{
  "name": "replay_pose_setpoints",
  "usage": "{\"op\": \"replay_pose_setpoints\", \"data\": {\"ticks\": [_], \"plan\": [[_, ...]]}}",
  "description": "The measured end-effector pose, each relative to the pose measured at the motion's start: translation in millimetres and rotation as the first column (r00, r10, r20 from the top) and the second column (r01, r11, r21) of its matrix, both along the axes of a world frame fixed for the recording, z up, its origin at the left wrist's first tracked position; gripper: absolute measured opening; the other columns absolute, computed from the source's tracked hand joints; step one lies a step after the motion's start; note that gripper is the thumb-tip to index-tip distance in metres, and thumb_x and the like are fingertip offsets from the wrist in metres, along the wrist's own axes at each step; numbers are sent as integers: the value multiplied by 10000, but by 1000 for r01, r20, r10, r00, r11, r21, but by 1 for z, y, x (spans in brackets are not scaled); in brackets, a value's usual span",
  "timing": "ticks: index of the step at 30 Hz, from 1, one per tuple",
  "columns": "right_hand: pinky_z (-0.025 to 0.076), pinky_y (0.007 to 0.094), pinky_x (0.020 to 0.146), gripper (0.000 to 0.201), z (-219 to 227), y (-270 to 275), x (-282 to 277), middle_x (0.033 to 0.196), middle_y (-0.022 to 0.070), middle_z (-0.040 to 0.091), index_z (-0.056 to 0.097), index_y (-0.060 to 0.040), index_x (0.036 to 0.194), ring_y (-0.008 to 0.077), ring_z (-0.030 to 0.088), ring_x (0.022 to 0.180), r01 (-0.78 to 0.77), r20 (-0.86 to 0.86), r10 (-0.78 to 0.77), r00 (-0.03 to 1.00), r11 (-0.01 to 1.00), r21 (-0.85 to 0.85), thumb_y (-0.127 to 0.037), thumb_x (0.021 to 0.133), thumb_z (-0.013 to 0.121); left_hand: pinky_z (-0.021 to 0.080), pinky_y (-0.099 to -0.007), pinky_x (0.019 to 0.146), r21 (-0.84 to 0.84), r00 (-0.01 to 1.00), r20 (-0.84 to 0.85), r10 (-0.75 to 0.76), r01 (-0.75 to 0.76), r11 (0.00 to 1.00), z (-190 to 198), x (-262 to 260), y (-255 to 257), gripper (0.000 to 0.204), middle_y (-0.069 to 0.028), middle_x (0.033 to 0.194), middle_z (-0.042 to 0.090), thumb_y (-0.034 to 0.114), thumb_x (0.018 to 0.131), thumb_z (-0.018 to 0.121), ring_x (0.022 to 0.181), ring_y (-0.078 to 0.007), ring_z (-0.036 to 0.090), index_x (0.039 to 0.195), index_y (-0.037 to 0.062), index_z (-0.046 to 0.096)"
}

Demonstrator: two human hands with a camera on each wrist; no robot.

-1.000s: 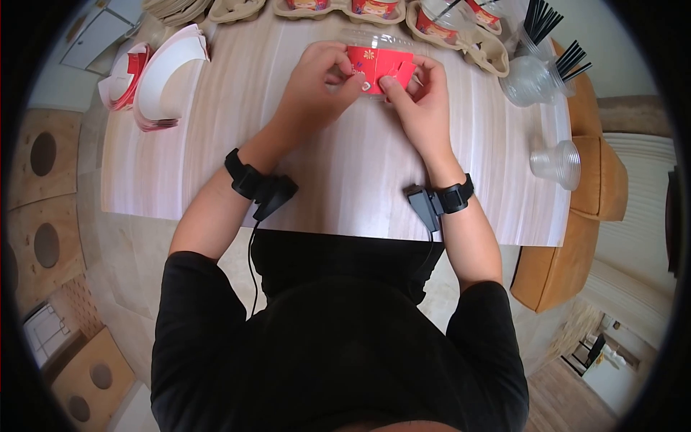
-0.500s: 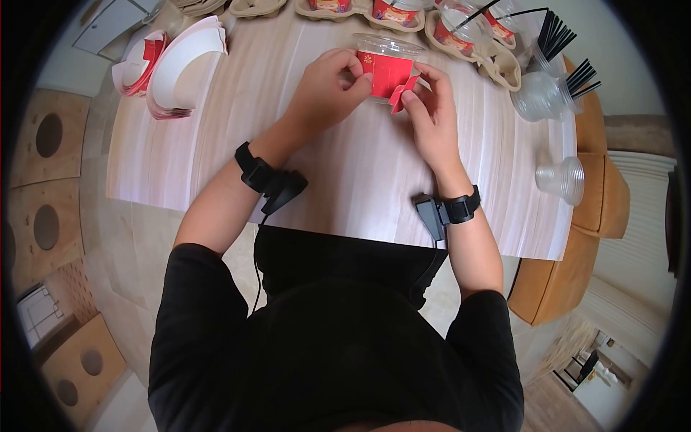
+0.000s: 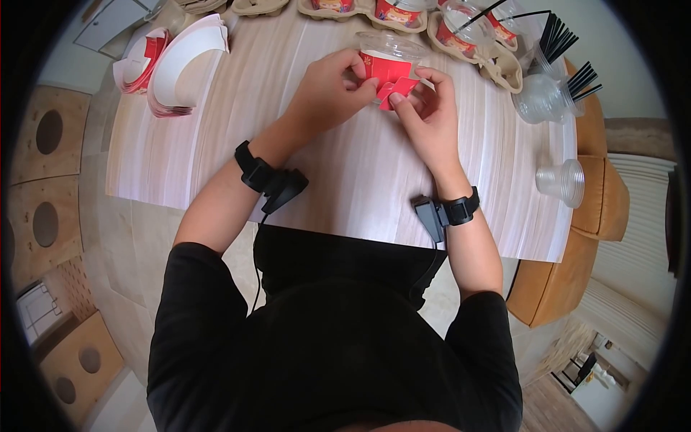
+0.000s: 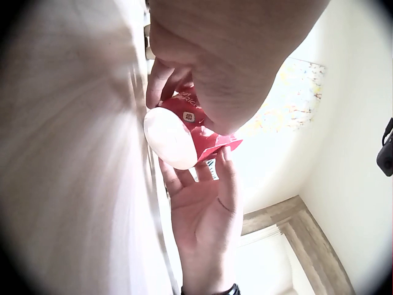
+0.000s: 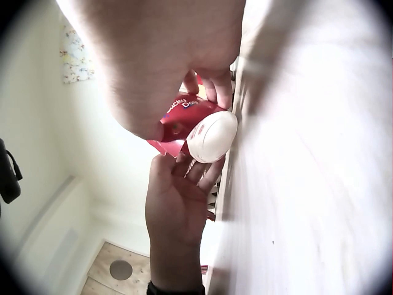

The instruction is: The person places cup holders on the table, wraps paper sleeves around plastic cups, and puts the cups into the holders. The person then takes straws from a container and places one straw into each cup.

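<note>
A clear plastic cup (image 3: 392, 46) wrapped in a red paper sleeve (image 3: 385, 67) is between the two hands near the table's far side. My left hand (image 3: 327, 90) holds the cup and sleeve from the left, its fingers curled. From the right, my right hand (image 3: 430, 122) pinches a folded red end of the sleeve, which sticks out toward me. The cup's pale round base (image 4: 171, 138) faces the left wrist camera, and the red sleeve (image 5: 187, 117) with white lettering shows in the right wrist view.
Stacked curved sleeves (image 3: 173, 75) lie at the left. Pulp carriers (image 3: 497, 65) with sleeved cups line the far edge. Black straws (image 3: 558, 37), a clear cup stack (image 3: 540, 97) and another stack (image 3: 560, 183) stand at the right.
The view has shifted, so the table's things sit lower and farther right. The sleeve's loose end, pinched by my right hand, has folded out and moved left across the cup's front.
</note>
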State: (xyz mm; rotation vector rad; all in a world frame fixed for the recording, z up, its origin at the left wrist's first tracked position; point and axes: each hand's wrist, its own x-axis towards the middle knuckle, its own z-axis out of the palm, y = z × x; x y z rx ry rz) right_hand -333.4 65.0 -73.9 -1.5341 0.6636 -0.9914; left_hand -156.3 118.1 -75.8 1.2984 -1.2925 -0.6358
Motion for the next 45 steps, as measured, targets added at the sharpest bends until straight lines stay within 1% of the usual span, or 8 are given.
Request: {"op": "replay_pose_setpoints", "data": {"ticks": [8,13,22,28,38,40,43,45], "plan": [[511,291,815,497,-6,-5,0,1139,102,511,456,-21,1151,179,580,962,74,-61,-86,994,982,-176,-59,759,760,419,-181,550,143,982,187,-20,-7,990,19,-1,11,77,15,712,579,42,862,596,639,-2,520,848,-6,537],[511,297,810,481,-5,-3,0,1137,111,515,467,-15,1130,194,588,955,111,-101,-128,987,981,-157,-73,757,764,313,-195,465,-47,993,118,19,-14,999,6,-3,4,96,45,637,520,61,861,618,529,6,349,842,6,542],[511,301,797,493,-5,-4,-2,1113,117,535,468,-10,1141,197,604,924,118,-97,-135,986,980,-161,-86,756,767,412,-188,545,154,991,136,-15,-6,988,19,-4,10,104,19,701,557,58,887,597,636,1,480,884,1,510],[509,302,794,502,-2,-2,-2,1081,113,559,459,-23,1146,190,604,919,145,-133,-165,977,978,-147,-101,758,767,495,-212,743,126,996,12,-91,89,988,4,1,4,96,-44,909,601,15,898,568,837,-58,575,949,-11,491],[522,270,736,512,5,-1,-1,969,126,609,425,-30,1151,153,627,852,171,-68,-174,982,984,-58,-126,780,765,490,-209,764,154,993,-22,-114,116,981,6,-3,2,126,-33,980,585,54,894,611,857,-58,554,950,10,507],[521,271,733,515,5,-2,-1,967,123,609,419,-30,1152,149,623,845,171,-51,-174,983,984,-57,-126,782,764,498,-238,784,-31,982,146,-117,123,992,4,-4,1,130,-52,1078,535,67,894,619,931,-75,528,938,25,504],[515,267,734,528,4,-2,-2,982,118,599,414,-28,1155,137,607,831,195,-131,-203,970,978,-67,-130,778,769,510,-266,722,-82,987,103,-125,134,988,2,-7,1,213,-91,956,497,123,843,677,894,-148,537,869,27,489],[500,254,757,484,3,-2,-2,999,99,582,404,-26,1182,121,585,863,148,-121,-156,980,986,-74,-96,820,718,500,-266,772,-31,989,56,-138,140,990,-6,-1,-1,176,-71,1041,495,94,873,643,936,-123,524,891,36,478]]}}
